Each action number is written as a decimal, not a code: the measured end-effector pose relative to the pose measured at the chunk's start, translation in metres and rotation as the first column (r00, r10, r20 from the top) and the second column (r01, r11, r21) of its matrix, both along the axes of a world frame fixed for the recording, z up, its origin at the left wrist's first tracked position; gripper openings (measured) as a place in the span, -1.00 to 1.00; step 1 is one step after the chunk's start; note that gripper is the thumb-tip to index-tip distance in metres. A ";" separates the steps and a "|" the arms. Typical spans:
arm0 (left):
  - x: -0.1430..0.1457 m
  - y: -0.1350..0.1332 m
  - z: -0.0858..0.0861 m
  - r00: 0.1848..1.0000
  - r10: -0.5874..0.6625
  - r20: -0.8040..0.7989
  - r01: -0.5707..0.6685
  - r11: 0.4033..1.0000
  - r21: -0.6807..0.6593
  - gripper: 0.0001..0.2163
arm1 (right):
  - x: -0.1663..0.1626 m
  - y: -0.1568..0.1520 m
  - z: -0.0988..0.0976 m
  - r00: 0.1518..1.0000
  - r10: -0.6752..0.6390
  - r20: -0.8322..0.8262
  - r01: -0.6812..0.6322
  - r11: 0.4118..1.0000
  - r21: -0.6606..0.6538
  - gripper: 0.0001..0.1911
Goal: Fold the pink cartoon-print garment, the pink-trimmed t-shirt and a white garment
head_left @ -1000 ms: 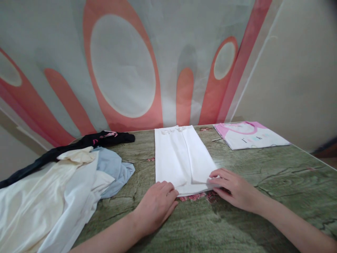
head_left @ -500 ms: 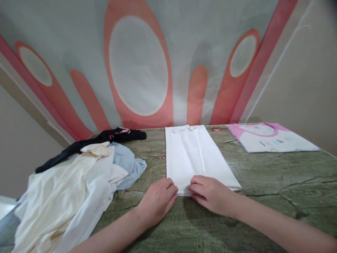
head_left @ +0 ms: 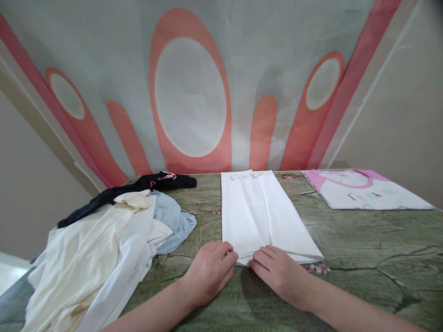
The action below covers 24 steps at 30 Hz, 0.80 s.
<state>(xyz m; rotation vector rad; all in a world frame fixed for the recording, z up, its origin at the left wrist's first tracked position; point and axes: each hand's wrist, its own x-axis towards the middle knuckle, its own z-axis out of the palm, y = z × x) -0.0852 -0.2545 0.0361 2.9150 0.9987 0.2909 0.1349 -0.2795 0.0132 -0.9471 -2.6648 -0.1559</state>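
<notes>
A white garment (head_left: 258, 213), folded into a long narrow strip, lies on the green wood-grain table (head_left: 374, 249) and runs away from me. My left hand (head_left: 211, 269) rests at its near left corner, fingers curled onto the hem. My right hand (head_left: 277, 272) sits just to the right of it at the near edge, fingertips pinching the hem. Both hands are close together, almost touching.
A heap of cream, white, pale blue and black clothes (head_left: 104, 240) covers the table's left side. A folded pink-and-white shirt (head_left: 363, 193) lies at the far right. A grey banner with red ovals (head_left: 194, 92) hangs behind the table.
My right hand has slid left along the garment's near edge, from its right corner to beside my left hand. The view has shifted slightly.
</notes>
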 end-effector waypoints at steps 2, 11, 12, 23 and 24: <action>-0.001 0.000 0.000 0.999 -0.025 -0.028 0.026 0.999 0.037 -0.93 | 0.001 0.000 -0.001 1.000 0.007 -0.004 -0.007 1.000 -0.010 -0.86; 0.000 -0.003 0.004 0.991 -0.095 -0.096 0.102 0.993 0.062 -0.92 | 0.001 0.001 -0.008 0.998 0.018 -0.055 -0.022 0.996 -0.085 -0.83; 0.000 -0.003 0.005 0.991 -0.079 -0.108 0.083 0.996 0.037 -0.92 | 0.001 0.001 -0.006 0.997 0.009 -0.072 -0.018 0.992 -0.123 -0.83; -0.010 0.005 0.013 0.998 0.057 0.022 -0.054 0.992 -0.114 -0.92 | 0.006 0.001 0.005 0.987 0.027 -0.161 -0.078 0.946 -0.314 -0.76; -0.010 0.004 0.012 0.997 0.067 0.027 -0.064 0.991 -0.114 -0.92 | 0.005 0.002 0.006 0.985 0.027 -0.169 -0.080 0.945 -0.317 -0.76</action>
